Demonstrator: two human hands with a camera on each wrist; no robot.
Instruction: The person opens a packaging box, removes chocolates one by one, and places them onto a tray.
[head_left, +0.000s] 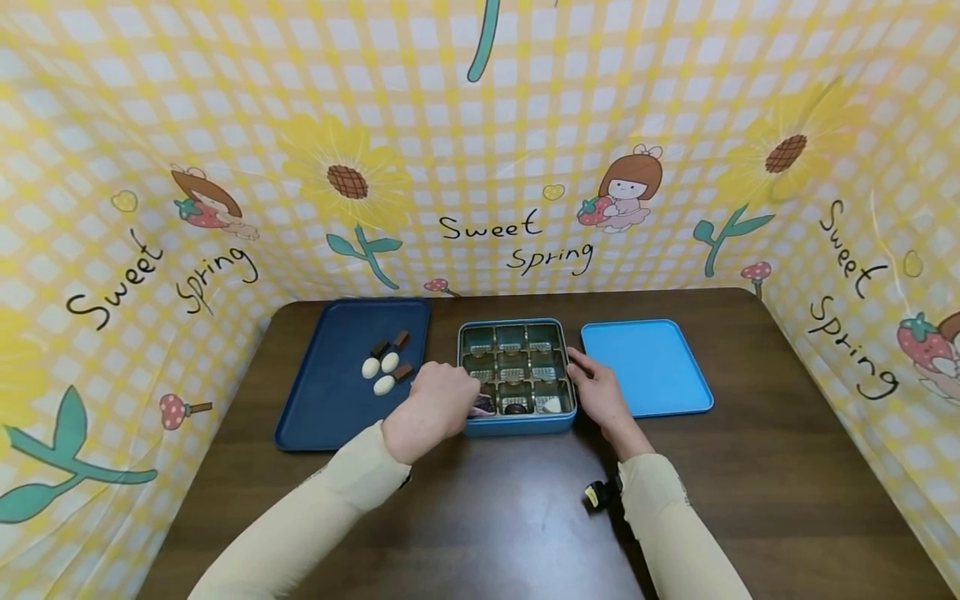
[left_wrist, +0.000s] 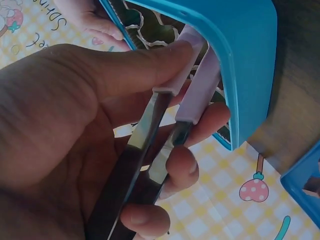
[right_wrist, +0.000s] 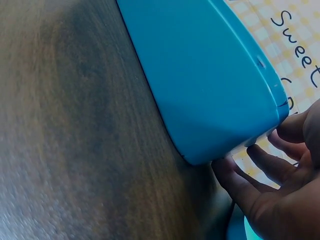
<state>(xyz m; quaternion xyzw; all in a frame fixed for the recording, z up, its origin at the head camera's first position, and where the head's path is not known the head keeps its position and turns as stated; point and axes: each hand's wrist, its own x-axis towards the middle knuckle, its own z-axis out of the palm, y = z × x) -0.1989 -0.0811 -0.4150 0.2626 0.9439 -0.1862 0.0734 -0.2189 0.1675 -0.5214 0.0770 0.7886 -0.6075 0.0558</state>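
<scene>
A blue tin box (head_left: 517, 427) with a gold insert of several square compartments stands at the middle of the table. My left hand (head_left: 438, 404) grips metal tongs (left_wrist: 150, 130) with lilac tips (left_wrist: 201, 92) that reach into the front left compartment. Around those tips lies a dark chocolate (head_left: 483, 404); whether they pinch it I cannot tell. Another dark chocolate (head_left: 516, 409) sits in the front middle compartment, and a white chocolate (head_left: 551, 405) in the front right one. Against the tin's right side, my right hand (head_left: 600, 396) rests its extended fingers (right_wrist: 235, 182).
On the left, a dark blue tray (head_left: 322, 400) bears white egg-shaped sweets (head_left: 371, 367) and brown chocolate bars (head_left: 402, 372). A light blue lid (head_left: 645, 367) lies right of the tin. Patterned cloth (head_left: 480, 150) walls the table's back and sides.
</scene>
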